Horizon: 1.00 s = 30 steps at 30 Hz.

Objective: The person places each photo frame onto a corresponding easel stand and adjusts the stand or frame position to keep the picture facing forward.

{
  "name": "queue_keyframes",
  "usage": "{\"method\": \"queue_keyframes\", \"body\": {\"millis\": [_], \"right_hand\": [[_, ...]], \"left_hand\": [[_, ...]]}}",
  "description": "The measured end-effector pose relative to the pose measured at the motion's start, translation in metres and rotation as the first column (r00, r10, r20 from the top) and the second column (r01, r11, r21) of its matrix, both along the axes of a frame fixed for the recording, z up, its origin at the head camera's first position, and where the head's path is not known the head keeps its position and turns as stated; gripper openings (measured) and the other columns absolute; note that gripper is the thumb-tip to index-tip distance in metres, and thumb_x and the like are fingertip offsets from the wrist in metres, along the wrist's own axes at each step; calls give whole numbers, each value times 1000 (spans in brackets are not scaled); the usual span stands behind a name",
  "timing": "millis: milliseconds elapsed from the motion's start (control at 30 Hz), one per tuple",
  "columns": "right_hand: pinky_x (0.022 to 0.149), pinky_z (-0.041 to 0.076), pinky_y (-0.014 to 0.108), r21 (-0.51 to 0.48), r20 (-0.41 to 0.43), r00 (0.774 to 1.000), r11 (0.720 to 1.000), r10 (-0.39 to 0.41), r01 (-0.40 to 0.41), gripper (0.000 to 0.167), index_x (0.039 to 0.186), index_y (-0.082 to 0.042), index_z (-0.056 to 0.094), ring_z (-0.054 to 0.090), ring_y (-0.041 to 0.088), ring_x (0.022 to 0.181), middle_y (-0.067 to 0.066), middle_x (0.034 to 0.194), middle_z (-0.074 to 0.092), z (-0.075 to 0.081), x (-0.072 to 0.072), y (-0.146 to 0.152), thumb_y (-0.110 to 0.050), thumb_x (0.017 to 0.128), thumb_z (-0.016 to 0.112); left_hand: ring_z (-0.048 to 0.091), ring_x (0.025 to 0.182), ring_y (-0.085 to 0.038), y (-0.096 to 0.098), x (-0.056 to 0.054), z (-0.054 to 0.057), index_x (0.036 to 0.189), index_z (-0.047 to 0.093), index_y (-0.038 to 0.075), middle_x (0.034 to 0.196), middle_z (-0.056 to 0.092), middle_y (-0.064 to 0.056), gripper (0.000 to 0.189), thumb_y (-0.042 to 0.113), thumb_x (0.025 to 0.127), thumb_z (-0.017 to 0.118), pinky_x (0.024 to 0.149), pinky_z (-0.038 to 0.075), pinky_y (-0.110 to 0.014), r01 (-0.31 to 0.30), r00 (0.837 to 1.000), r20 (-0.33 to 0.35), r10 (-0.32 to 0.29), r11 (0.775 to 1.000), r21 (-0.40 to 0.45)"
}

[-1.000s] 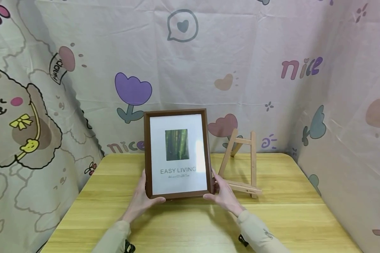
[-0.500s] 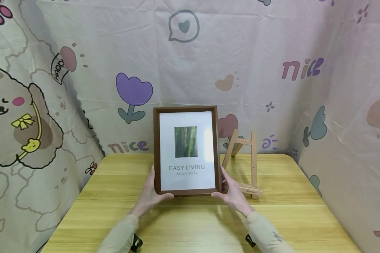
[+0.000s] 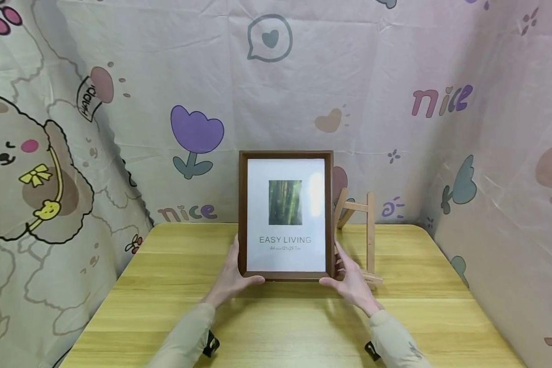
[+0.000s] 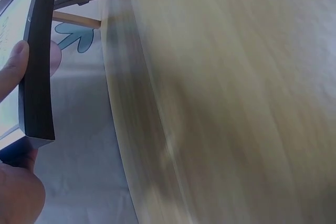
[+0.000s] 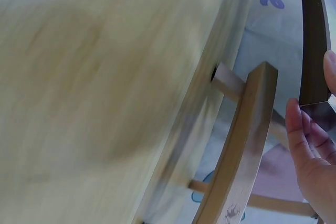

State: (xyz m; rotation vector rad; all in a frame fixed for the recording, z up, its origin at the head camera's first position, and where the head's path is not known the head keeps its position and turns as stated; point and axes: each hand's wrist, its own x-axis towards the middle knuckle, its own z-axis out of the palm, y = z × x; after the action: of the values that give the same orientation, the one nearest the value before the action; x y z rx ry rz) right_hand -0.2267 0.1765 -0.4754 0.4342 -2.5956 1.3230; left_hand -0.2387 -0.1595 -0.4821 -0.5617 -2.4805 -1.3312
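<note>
A brown picture frame (image 3: 285,255) with a white insert, a small bamboo picture and the words "EASY LIVING" stands upright between the two hands. My left hand (image 3: 232,276) grips its lower left corner, thumb across the front bottom edge. At the lower right corner my right hand (image 3: 349,281) holds it the same way, fingers round the side. Both wrist views show the frame's dark edge raised off the tabletop. Behind it to the right stands a small wooden easel (image 3: 370,235); the frame and right hand hide its left part. In the right wrist view the easel's ledge (image 5: 239,145) is close beside the hand.
The light wooden table (image 3: 276,327) has rounded back corners. A printed cloth (image 3: 276,92) hangs behind it and along both sides, with cartoon flowers, hearts and a bear. Black straps show at both wrists.
Both hands have carried the picture frame rightward and slightly up, and it has straightened from a slight tilt. It now overlaps more of the easel, which has stayed in place.
</note>
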Motion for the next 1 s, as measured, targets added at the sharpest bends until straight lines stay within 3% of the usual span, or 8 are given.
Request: {"method": "queue_keyframes", "body": {"millis": [200, 333, 533, 767, 1000], "right_hand": [[78, 61, 26, -47, 17, 1000, 999, -10, 11, 115, 162, -18, 20, 64, 21, 92, 15, 112, 65, 0, 0, 10, -8, 71, 89], [79, 61, 27, -31, -18, 1000, 999, -24, 24, 114, 162, -12, 20, 66, 23, 92, 18, 114, 65, -1, 0, 17, -10, 71, 89], [78, 61, 28, -11, -39, 998, 999, -41, 41, 113, 161, -8, 20, 68, 26, 90, 26, 123, 63, -1, 1, 28, -11, 72, 89], [80, 62, 30, -32, -26, 998, 998, -56, 55, 111, 160, -4, 19, 68, 25, 88, 20, 108, 60, -1, 1, 40, -9, 73, 88], [76, 62, 24, -51, -18, 998, 997, -58, 57, 111, 161, -6, 18, 68, 21, 85, 20, 108, 60, 2, 3, 50, -9, 74, 88]], "left_hand": [[13, 156, -43, 11, -6, 1, 163, -3, 8, 170, 5, -19, 137, 32, 68, 94, 122, 19, -66, 30, 1000, -2, -30, 1000, 3], [12, 156, -41, 19, -10, 1, 162, -2, 6, 171, 4, -18, 136, 29, 68, 94, 123, 18, -64, 36, 999, 3, -36, 999, -9], [14, 155, -44, 29, -15, 1, 162, -2, 3, 170, 6, -21, 136, 27, 68, 94, 122, 20, -65, 67, 997, -43, -68, 998, -21], [14, 155, -45, 40, -20, 3, 160, -4, -1, 169, 5, -23, 136, 29, 70, 93, 123, 20, -64, 91, 996, -20, -92, 995, -30], [12, 155, -45, 51, -24, 5, 160, -3, -3, 169, 4, -25, 132, 25, 72, 92, 124, 20, -63, 103, 995, 4, -103, 993, -51]]}}
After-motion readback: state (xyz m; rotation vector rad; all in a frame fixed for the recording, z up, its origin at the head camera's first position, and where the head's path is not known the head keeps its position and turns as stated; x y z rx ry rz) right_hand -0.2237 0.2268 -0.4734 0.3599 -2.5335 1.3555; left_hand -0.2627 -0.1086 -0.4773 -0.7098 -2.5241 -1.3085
